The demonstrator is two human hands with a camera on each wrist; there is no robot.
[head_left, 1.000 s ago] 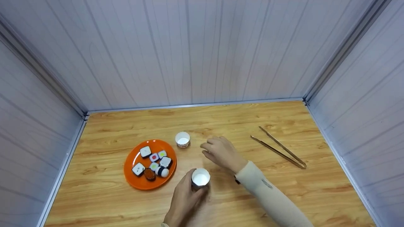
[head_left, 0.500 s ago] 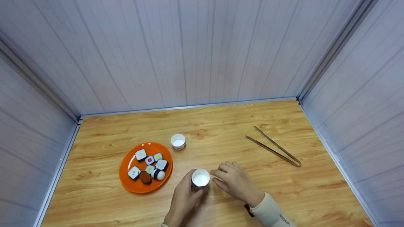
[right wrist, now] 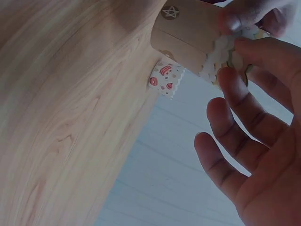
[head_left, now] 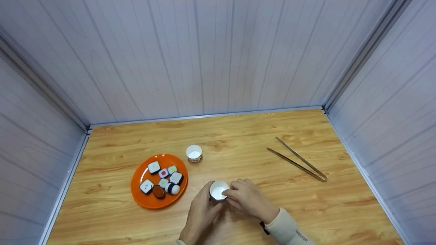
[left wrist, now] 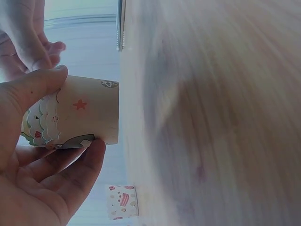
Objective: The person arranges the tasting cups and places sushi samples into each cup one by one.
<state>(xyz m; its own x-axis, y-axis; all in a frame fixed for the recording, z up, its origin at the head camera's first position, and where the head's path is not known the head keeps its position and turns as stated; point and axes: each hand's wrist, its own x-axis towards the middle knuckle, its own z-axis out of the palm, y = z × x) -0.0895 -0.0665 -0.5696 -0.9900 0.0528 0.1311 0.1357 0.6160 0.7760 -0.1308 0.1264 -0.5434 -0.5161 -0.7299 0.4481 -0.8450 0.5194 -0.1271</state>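
Note:
My left hand [head_left: 200,209] grips a stack of nested paper baking cups [left wrist: 89,110] by its sides, thumb on one side and fingers on the other. Several layered scalloped rims show at its mouth, and a red starfish is printed on the outermost wall. At the rim, my right hand [head_left: 252,200] pinches the edge, one fingertip inside the white opening. Its other fingers [right wrist: 230,165] stand loosely apart in the right wrist view. Farther back, a second baking cup [head_left: 194,153] with red prints stands upright on the table, touched by neither hand.
An orange plate [head_left: 146,200] with several toy sushi pieces [head_left: 163,173] lies to the left. Metal tongs [head_left: 306,170] lie spread on the wooden table [head_left: 238,146] at the right. Pale panel walls [head_left: 211,61] enclose the back and both sides.
My right hand has come back from near the rear baking cup to the stack in my left hand and now pinches its rim. The left hand keeps its grip.

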